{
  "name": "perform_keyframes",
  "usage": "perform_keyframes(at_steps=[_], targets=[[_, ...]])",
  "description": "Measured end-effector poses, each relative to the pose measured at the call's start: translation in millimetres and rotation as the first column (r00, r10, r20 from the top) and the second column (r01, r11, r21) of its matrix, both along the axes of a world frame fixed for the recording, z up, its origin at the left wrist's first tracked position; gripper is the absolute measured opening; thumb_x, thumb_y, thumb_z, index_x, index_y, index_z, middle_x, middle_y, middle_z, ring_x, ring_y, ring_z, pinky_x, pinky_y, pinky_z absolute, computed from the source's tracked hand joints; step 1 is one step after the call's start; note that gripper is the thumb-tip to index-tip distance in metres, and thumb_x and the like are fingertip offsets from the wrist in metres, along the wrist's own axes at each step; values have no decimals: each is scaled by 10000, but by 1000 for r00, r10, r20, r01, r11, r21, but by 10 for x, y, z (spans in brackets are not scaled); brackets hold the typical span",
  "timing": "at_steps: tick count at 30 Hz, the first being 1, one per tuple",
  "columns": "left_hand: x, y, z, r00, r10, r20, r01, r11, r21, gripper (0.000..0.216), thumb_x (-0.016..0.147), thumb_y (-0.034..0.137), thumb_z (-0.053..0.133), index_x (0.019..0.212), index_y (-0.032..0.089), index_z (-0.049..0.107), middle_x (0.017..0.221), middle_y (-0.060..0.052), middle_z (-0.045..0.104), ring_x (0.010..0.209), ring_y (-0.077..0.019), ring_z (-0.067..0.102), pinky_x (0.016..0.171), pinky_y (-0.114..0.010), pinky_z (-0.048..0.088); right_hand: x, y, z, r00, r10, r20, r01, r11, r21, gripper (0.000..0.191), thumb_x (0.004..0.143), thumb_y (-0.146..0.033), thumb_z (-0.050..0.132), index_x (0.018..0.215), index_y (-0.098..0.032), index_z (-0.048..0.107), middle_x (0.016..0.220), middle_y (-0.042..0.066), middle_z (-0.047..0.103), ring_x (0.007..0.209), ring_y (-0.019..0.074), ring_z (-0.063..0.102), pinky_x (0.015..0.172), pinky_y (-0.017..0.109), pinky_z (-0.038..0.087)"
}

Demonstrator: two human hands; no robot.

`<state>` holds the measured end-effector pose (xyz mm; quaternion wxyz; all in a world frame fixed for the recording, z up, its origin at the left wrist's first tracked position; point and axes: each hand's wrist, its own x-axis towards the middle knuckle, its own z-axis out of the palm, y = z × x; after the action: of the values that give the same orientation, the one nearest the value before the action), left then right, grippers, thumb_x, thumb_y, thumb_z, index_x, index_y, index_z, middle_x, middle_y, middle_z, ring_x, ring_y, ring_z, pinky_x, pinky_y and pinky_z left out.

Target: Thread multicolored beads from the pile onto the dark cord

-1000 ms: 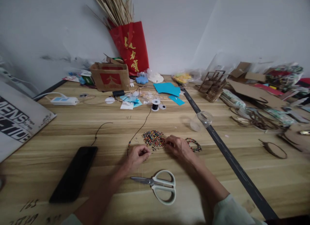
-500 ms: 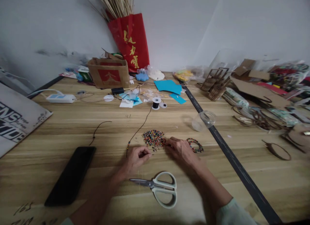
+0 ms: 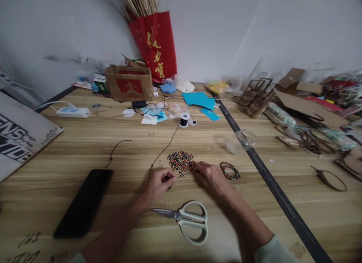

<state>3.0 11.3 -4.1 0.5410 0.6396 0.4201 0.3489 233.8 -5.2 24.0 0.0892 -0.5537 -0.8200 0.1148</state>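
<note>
A pile of small multicoloured beads [image 3: 181, 161] lies on the wooden table. My left hand [image 3: 161, 180] is closed in a pinch on the black cord [image 3: 166, 146], whose dark tip pokes out past the fingertips. Several beads are threaded on the cord left of that hand, and it runs back to a spool [image 3: 184, 119]. At the pile's right edge my right hand [image 3: 208, 173] has its fingers pressed together among the beads; whatever they pinch is hidden. Beside it rests a beaded bracelet [image 3: 230, 171]. Scissors [image 3: 183, 220] with pale handles lie between my forearms.
A black phone [image 3: 85, 202] lies at the left, with a short cord piece [image 3: 111, 153] behind it. A clear plastic container [image 3: 240, 141] sits back right. Further back are a paper bag [image 3: 130, 83], a red bag [image 3: 158, 48], blue sheets [image 3: 198, 100] and woven baskets [image 3: 256, 99].
The view has shifted slightly. My left hand has turned a little, and dark beads now show beneath its fingers. My right hand stays at the edge of the bead pile.
</note>
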Motion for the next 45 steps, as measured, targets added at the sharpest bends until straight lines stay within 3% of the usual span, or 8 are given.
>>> perform_keyframes(at_steps=[10, 14, 18, 22, 29, 36, 45], targets=[[-6, 4, 27, 1000, 5, 24, -4, 999, -39, 185, 728, 304, 630, 671, 134, 583, 582, 18, 520, 548, -85, 467, 503, -178, 364, 6, -8, -21, 1000, -27, -12, 27, 1000, -12, 136, 897, -171, 490, 880, -186, 624, 825, 39, 631, 694, 136, 580, 602, 232, 326], [-5, -3, 33, 1000, 6, 28, -5, 999, -43, 176, 728, 300, 622, 681, 135, 585, 594, 14, 522, 559, -88, 471, 515, -181, 367, -29, -33, 43, 990, -21, -137, 25, 999, 23, 140, 907, -180, 482, 890, -186, 621, 838, 43, 639, 704, 139, 582, 620, 228, 349], [-5, -5, 18, 1000, -7, 28, 8, 999, -45, 196, 720, 324, 635, 678, 139, 585, 593, 16, 527, 543, -87, 466, 511, -183, 365, -146, -81, 87, 911, 52, -409, -51, 999, 14, 126, 886, -163, 500, 850, -182, 619, 844, 41, 650, 703, 129, 574, 636, 218, 385], [-6, -1, 6, 1000, -8, 5, 8, 1000, -25, 179, 726, 308, 630, 682, 138, 593, 585, 16, 534, 532, -89, 464, 510, -188, 362, -297, -140, -25, 824, 45, -565, -89, 995, -51, 102, 840, -152, 524, 797, -170, 615, 735, 16, 629, 618, 111, 536, 573, 203, 388], [-2, -8, 30, 999, -17, -37, 19, 999, 40, 150, 740, 275, 610, 677, 139, 605, 601, 7, 552, 566, -103, 490, 544, -198, 388, -393, -166, -248, 728, -38, -684, -121, 976, -182, 77, 807, -150, 553, 810, -155, 630, 705, 1, 604, 620, 107, 531, 569, 190, 405], [9, -17, -3, 995, -38, -95, 44, 998, 53, 120, 738, 240, 587, 685, 136, 613, 617, 0, 567, 581, -112, 507, 556, -205, 393, -377, -129, -276, 685, -85, -724, -118, 967, -225, 95, 807, -184, 572, 800, -153, 661, 711, 9, 615, 629, 115, 529, 562, 200, 392], [12, -27, -17, 989, -42, -140, 48, 998, 39, 101, 731, 226, 585, 706, 136, 624, 650, -17, 593, 615, -128, 537, 582, -217, 421, -357, -72, -288, 555, -196, -809, -164, 927, -337, 138, 775, -270, 614, 771, -136, 646, 670, 8, 596, 604, 110, 507, 554, 209, 376]])
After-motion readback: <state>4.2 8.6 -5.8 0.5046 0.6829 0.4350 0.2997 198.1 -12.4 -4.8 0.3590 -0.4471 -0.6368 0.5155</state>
